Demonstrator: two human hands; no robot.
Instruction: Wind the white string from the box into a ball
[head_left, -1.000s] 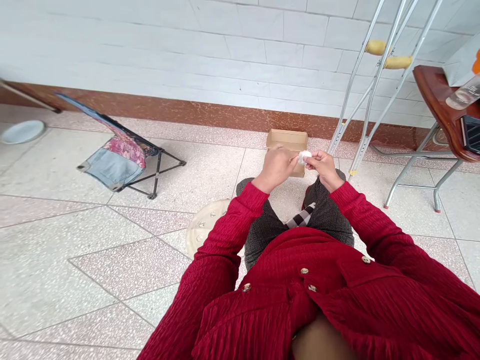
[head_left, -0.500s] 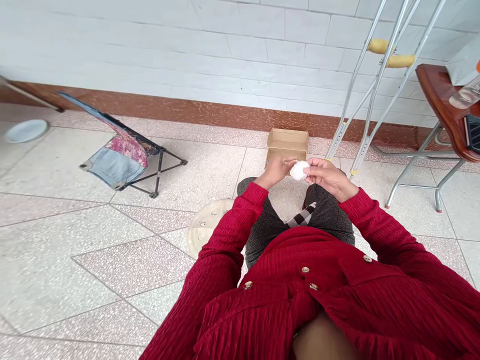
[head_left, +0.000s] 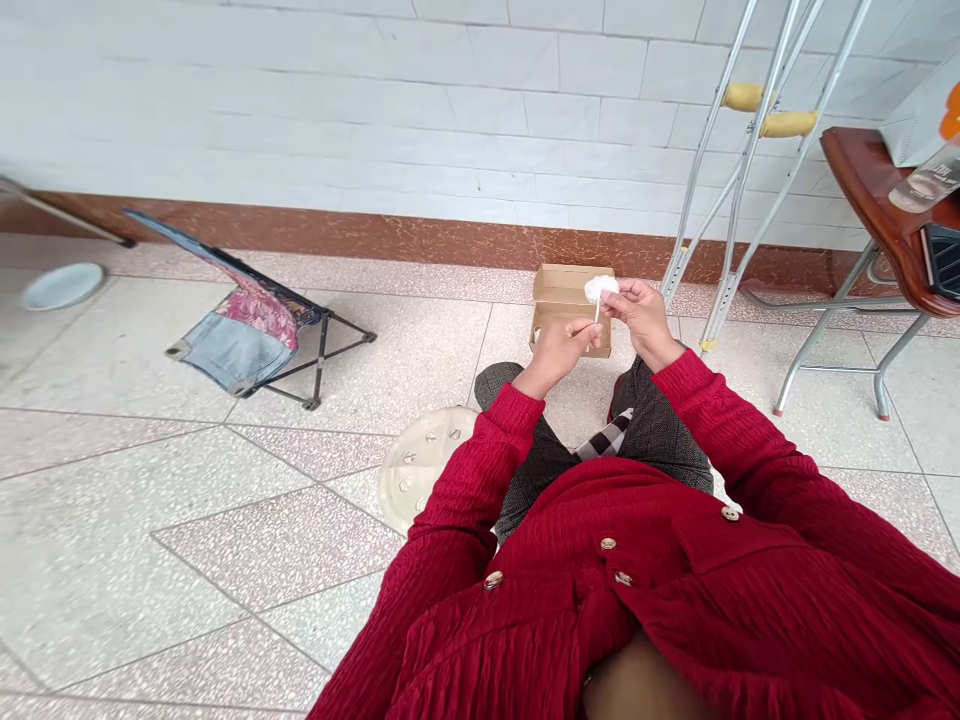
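My right hand [head_left: 639,310] is raised in front of me, its fingers pinched on a small white wad of cotton [head_left: 599,289]. A thin strand runs down from the wad to my left hand [head_left: 561,347], whose fingers are closed on the strand's lower end. Both hands hover above an open cardboard box [head_left: 571,283] that lies on the tiled floor just beyond my knees. I sit in a red buttoned top and dark trousers.
A cream round tray [head_left: 420,464] lies by my left knee. A folding fabric stool [head_left: 247,322] stands at the left, a pale plate [head_left: 61,285] farther left. Metal crutches [head_left: 742,160] lean on the tiled wall; a wooden table [head_left: 885,215] on metal legs is at the right.
My right hand has lifted the white wad up and away while my left hand dropped slightly, drawing a thin strand out between them. The view shifted a little.
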